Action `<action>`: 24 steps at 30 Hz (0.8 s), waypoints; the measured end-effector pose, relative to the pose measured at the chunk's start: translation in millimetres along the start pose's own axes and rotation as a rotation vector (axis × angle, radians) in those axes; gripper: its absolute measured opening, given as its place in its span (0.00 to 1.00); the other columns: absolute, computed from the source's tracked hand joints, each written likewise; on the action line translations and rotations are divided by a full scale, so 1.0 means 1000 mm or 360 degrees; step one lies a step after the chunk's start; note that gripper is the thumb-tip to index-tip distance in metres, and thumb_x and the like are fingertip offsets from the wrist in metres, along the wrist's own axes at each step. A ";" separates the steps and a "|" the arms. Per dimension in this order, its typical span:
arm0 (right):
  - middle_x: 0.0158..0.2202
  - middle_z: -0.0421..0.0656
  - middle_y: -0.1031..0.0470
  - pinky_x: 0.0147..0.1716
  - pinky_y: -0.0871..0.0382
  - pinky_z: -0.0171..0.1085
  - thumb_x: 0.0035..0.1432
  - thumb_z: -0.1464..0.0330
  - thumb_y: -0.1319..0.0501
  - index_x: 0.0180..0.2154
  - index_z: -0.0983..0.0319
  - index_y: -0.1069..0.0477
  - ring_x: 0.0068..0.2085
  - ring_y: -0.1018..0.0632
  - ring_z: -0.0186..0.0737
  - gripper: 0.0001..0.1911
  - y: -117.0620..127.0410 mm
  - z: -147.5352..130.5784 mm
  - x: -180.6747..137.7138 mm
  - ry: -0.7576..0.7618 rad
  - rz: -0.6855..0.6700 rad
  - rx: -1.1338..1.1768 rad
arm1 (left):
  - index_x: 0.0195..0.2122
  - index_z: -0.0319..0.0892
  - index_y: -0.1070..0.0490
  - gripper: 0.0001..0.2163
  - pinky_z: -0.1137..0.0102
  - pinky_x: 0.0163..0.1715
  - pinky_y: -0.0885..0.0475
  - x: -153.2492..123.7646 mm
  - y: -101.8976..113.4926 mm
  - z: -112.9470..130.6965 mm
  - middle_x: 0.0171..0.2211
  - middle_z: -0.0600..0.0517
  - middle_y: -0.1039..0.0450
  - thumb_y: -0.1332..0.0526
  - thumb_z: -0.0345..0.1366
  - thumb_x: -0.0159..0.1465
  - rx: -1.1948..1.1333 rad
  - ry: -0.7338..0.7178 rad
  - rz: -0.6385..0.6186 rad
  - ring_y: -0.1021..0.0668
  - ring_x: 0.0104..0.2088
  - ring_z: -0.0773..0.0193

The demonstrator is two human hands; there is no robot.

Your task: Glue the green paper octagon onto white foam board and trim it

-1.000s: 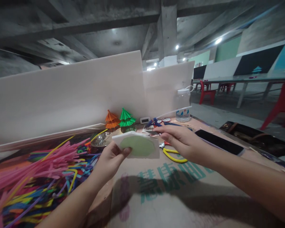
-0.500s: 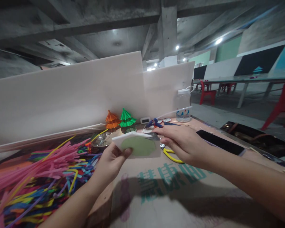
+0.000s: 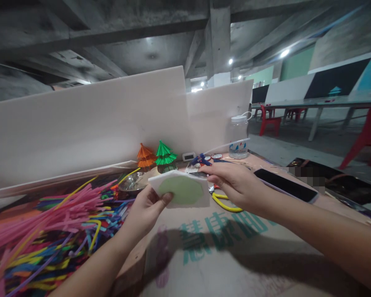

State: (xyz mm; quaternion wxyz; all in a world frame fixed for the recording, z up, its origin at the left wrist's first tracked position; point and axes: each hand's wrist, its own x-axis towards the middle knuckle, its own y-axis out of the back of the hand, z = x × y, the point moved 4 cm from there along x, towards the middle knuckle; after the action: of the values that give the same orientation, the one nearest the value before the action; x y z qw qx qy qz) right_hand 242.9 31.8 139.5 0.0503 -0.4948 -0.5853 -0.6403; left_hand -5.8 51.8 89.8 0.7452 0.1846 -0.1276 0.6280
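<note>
My left hand [image 3: 150, 208] pinches the lower left of a white board piece [image 3: 205, 201], thumb on the front. On its face lies a pale green, many-sided sheet [image 3: 185, 189]. My right hand [image 3: 238, 181] is closed at the board's upper right edge, gripping a thin grey blade [image 3: 199, 175] that points left along that edge. Its handle is hidden in the fingers. Yellow-handled scissors [image 3: 225, 207] lie on the cardboard just below my right hand. Behind it rests a blue glue gun [image 3: 200, 159].
Pink and multicoloured pipe cleaners [image 3: 71, 210] heap up at the left. Orange [image 3: 146, 154] and green [image 3: 165, 153] paper-like tiered shapes stand behind a metal bowl [image 3: 131, 182]. Farther right are a clear bottle [image 3: 238, 138] and a phone [image 3: 286, 185]. A white panel [image 3: 89, 128] closes the back.
The board piece has shifted slightly right and tilted a little. The blade's visible part now lies flatter along its top edge. Both hands keep their hold.
</note>
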 end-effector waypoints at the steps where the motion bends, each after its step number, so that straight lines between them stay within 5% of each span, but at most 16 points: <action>1: 0.50 0.48 0.18 0.48 0.27 0.45 0.74 0.61 0.50 0.57 0.58 0.26 0.50 0.19 0.47 0.20 0.000 0.000 0.000 -0.0013 -0.0008 0.0019 | 0.48 0.40 0.24 0.27 0.64 0.45 0.22 0.000 0.000 0.000 0.42 0.45 0.19 0.28 0.55 0.56 -0.0004 0.0002 -0.0007 0.19 0.45 0.53; 8: 0.50 0.48 0.18 0.52 0.25 0.47 0.74 0.57 0.50 0.56 0.58 0.24 0.53 0.19 0.48 0.22 0.004 0.000 0.004 -0.0223 0.0033 0.0266 | 0.46 0.40 0.24 0.25 0.64 0.47 0.23 0.002 0.000 0.001 0.43 0.44 0.19 0.27 0.54 0.57 -0.0001 -0.0008 0.0033 0.19 0.46 0.52; 24: 0.56 0.46 0.21 0.53 0.29 0.45 0.74 0.60 0.50 0.59 0.58 0.27 0.55 0.21 0.47 0.21 0.003 -0.008 0.003 -0.0043 -0.0079 0.0104 | 0.50 0.39 0.26 0.27 0.66 0.42 0.22 -0.007 -0.012 0.008 0.42 0.44 0.18 0.29 0.55 0.59 0.0056 -0.0008 -0.0070 0.19 0.38 0.58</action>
State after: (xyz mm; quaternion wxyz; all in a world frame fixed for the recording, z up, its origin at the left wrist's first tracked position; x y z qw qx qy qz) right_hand 239.2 26.2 145.4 0.0425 -0.4869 -0.6187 -0.6151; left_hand 5.2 41.0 92.4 0.7552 0.2019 -0.1143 0.6130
